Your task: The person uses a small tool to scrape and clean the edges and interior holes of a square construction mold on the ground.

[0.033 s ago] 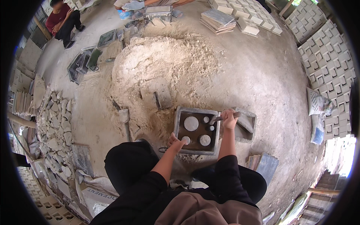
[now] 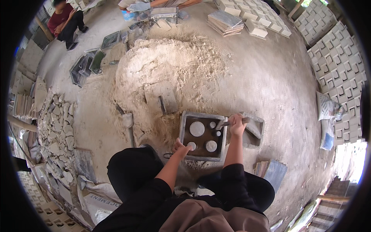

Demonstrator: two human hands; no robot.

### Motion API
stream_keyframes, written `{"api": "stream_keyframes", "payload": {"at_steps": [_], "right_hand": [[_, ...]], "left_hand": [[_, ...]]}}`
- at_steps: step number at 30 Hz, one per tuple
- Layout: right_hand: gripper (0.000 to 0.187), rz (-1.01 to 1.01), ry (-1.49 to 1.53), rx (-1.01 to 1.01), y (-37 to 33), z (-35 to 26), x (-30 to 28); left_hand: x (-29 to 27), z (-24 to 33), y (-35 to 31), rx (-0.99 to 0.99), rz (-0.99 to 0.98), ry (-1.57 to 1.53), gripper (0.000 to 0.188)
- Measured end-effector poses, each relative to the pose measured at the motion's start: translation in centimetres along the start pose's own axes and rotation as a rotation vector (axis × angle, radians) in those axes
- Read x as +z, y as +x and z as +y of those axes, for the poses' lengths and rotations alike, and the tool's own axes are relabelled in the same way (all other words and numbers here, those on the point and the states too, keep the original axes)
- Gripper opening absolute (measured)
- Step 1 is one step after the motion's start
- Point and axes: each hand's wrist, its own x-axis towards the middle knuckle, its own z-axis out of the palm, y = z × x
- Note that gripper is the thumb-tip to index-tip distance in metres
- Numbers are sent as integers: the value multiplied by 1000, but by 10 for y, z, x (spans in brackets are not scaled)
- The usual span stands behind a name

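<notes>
In front of my knees sits a square grey mould (image 2: 203,157) with a raised rim. Its dark inside holds several pale round discs, the largest disc (image 2: 197,129) toward the far left. My left hand (image 2: 181,148) is closed over the mould's near left rim, its thumb against a small disc (image 2: 191,146). A hammer (image 2: 221,123) with a wooden handle is gripped in my right hand (image 2: 236,125) above the mould's right rim. Its head hangs over the inside, beside two small discs. Whether the head touches anything, I cannot tell.
Another grey tray (image 2: 258,143) lies just right of the mould. Beyond is a heap of pale powder (image 2: 162,58) with a flat trowel (image 2: 168,103). Broken pieces (image 2: 60,135) lie left, stacked slabs (image 2: 225,22) far off. One person (image 2: 63,21) sits far left; another's gloved hand (image 2: 138,6) shows behind.
My right hand has shifted slightly right and nearer to me with the hammer, whose handle has turned a little. My left hand stays at the mould's rim.
</notes>
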Motion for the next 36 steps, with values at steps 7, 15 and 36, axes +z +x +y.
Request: {"api": "stream_keyframes", "payload": {"at_steps": [7, 15, 36], "right_hand": [[30, 53, -124, 69, 0, 17, -1], [29, 7, -167, -38, -5, 23, -15], [23, -284, -248, 165, 0, 12, -19]], "left_hand": [[7, 2, -11, -35, -38, 61, 107], [8, -1, -5, -1, -45, 44, 108], [9, 1, -5, 4, -16, 40, 107]]}}
